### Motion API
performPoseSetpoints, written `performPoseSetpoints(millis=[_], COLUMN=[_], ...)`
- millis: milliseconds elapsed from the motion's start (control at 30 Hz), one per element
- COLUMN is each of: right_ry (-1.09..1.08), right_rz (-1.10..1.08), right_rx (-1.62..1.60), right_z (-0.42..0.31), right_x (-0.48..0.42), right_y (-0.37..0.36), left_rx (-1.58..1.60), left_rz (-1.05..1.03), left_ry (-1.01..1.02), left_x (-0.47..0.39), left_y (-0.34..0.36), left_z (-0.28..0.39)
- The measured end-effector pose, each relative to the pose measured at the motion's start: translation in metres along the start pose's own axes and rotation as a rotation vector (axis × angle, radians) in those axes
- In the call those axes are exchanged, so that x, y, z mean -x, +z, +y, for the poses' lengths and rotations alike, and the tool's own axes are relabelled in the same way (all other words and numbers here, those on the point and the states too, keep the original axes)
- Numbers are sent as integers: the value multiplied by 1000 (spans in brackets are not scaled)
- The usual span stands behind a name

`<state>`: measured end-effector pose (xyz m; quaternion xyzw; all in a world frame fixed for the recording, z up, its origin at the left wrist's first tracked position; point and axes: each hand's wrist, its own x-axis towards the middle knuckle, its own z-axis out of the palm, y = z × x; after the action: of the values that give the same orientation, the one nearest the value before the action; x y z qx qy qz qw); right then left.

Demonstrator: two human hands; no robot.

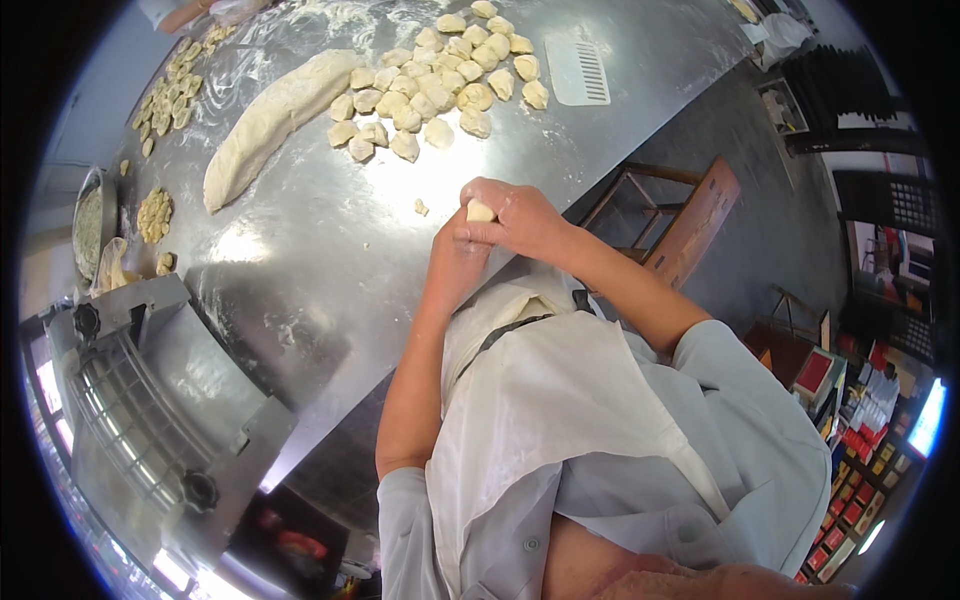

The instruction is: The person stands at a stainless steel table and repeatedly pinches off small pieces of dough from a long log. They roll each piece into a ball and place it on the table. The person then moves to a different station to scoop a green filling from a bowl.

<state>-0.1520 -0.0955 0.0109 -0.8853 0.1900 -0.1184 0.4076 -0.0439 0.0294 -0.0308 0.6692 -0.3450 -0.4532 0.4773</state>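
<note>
A small pale lump of dough (480, 212) shows between my two hands, near the front edge of the steel table (315, 277). My right hand (529, 217) curls around it with the thumb below. My left hand (466, 238) presses against it from the other side, its fingers partly hidden behind the right hand. A tiny dough scrap (421, 207) lies to the left of my hands. Beyond them spreads a group of rounded dough pieces (439, 94), some touching. Beside that group rests a long, thick dough log (274, 124), dusted with flour.
A white slotted plastic scraper (576, 71) lies at the far right. Small filled pieces (169, 97) and a little yellowish pile (154, 215) are on the left, near a metal bowl (88, 225). A dough roller machine (142, 420) borders the table; a wooden bench (694, 225) stands right.
</note>
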Motion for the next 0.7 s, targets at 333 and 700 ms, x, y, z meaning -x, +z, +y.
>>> performPoseSetpoints(millis=[333, 700], right_ry=[346, 36], right_rz=[188, 483], right_rx=[176, 124], right_z=[90, 115], right_x=[-60, -64], right_y=[-28, -66], left_rx=[-121, -258], left_rz=[85, 310], left_ry=[183, -34], left_x=[-9, -35], left_y=[42, 47], left_z=[65, 21])
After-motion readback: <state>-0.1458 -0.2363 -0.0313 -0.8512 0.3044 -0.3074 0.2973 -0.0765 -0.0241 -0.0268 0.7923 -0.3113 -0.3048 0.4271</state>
